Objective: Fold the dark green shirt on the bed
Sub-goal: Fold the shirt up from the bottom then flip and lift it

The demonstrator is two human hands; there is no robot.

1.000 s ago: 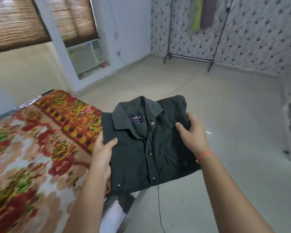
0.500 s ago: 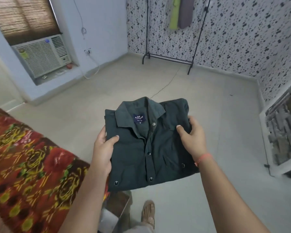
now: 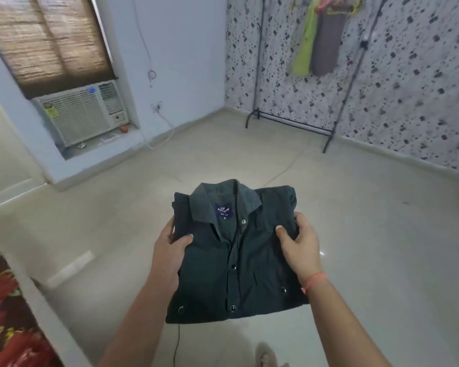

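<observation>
The dark green shirt is folded into a neat rectangle, collar up and label showing, and it hangs in the air over the floor. My left hand grips its left edge with the thumb on top. My right hand grips its right edge, thumb pressed on the front. The bed, with its red floral cover, shows only at the lower left corner, away from the shirt.
A black clothes rack with hanging garments stands against the speckled wall at the back right. A window air conditioner sits low in the left wall. Pale tiled floor spreads ahead. A foot shows at the bottom.
The view has swung right, away from the bed, which has slid almost out at the left. Both hands still hold the folded shirt, now carried over the open floor.
</observation>
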